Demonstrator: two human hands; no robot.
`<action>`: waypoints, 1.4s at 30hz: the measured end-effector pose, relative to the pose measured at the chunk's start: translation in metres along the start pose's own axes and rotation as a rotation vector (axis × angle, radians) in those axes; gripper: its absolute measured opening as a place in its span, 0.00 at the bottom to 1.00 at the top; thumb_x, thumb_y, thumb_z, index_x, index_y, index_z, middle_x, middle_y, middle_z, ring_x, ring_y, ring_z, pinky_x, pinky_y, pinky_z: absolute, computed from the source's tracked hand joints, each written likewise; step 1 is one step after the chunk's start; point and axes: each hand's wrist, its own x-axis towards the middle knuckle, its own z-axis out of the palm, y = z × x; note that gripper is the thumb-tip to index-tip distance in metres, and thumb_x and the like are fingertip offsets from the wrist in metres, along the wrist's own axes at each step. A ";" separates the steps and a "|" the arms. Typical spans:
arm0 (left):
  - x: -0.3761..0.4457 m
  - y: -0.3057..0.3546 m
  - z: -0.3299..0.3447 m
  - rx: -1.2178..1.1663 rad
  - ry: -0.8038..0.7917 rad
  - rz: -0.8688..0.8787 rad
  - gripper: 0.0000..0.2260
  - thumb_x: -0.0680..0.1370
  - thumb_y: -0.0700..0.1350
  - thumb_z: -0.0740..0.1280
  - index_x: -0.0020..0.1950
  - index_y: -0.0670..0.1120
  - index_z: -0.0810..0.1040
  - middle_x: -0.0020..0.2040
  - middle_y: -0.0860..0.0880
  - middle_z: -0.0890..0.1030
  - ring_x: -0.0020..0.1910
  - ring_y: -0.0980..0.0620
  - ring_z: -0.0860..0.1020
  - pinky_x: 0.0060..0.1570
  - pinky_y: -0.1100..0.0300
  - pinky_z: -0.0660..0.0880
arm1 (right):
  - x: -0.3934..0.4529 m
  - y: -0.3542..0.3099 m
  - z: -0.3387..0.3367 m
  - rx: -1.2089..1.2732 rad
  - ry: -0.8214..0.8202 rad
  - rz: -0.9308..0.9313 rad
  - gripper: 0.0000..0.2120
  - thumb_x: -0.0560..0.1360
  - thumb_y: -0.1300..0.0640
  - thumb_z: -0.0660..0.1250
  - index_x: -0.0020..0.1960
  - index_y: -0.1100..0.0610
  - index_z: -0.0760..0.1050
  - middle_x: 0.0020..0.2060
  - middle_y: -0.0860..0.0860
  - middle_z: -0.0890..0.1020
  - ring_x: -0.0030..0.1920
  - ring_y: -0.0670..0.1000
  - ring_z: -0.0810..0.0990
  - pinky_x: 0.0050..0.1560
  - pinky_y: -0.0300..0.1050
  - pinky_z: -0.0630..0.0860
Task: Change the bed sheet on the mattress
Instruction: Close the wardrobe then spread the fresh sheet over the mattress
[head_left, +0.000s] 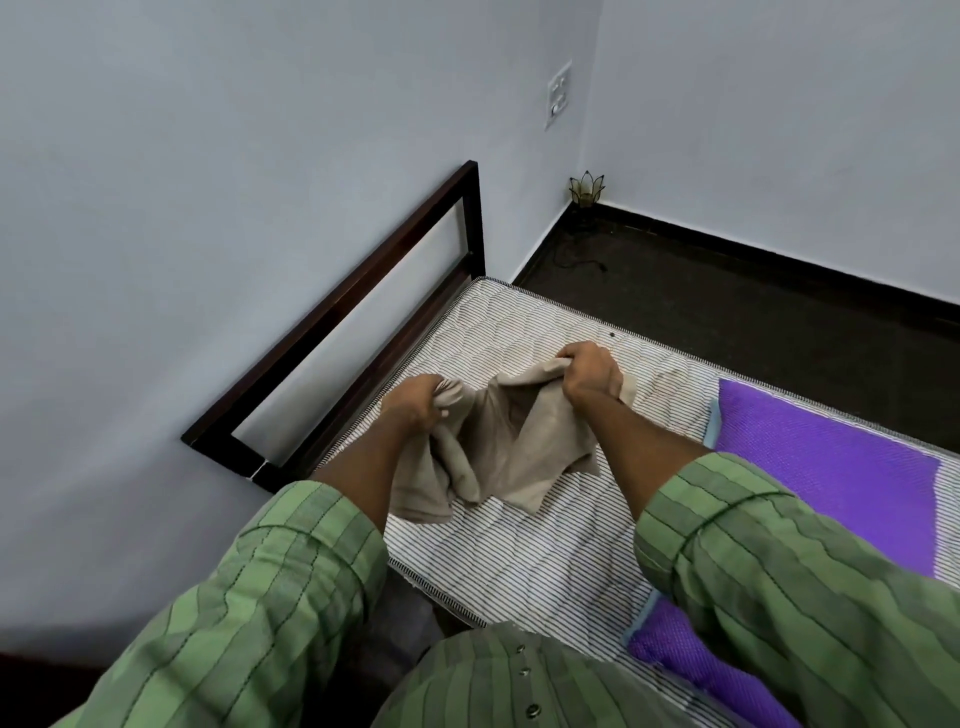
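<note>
A bare mattress (524, 561) with thin dark stripes on white is lying on a bed whose dark wooden headboard (343, 332) is standing against the pale wall. Taking the headboard as the landmark: a crumpled beige cloth (514, 457) is resting on the mattress just beside it, part of it touching the striped surface. Farther from the headboard, a purple mat (831, 467) with a pale blue edge is lying flat on the mattress, and more purple material (691, 660) is sitting at the mattress's near edge. Beyond the mattress, past the headboard's far post, the dark floor (753, 312) is showing.
</note>
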 end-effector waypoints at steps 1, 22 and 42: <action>0.001 0.003 -0.002 -0.021 0.009 0.003 0.15 0.72 0.47 0.77 0.56 0.49 0.81 0.55 0.47 0.84 0.56 0.44 0.81 0.55 0.51 0.78 | -0.002 0.000 -0.001 0.000 0.004 0.000 0.13 0.76 0.59 0.64 0.50 0.48 0.86 0.49 0.52 0.86 0.55 0.56 0.83 0.56 0.46 0.76; -0.019 0.059 0.020 0.156 0.135 -0.039 0.04 0.72 0.45 0.71 0.45 0.53 0.83 0.48 0.51 0.83 0.55 0.45 0.81 0.52 0.52 0.76 | -0.004 0.037 -0.059 0.074 0.015 0.208 0.18 0.76 0.51 0.62 0.62 0.55 0.80 0.61 0.56 0.82 0.62 0.61 0.80 0.63 0.54 0.73; 0.064 0.113 -0.057 0.327 0.383 0.074 0.08 0.81 0.44 0.67 0.55 0.52 0.85 0.62 0.48 0.77 0.61 0.43 0.77 0.51 0.47 0.77 | -0.051 0.077 -0.002 0.297 -0.388 0.433 0.22 0.74 0.46 0.75 0.59 0.62 0.81 0.50 0.54 0.84 0.54 0.55 0.83 0.54 0.46 0.79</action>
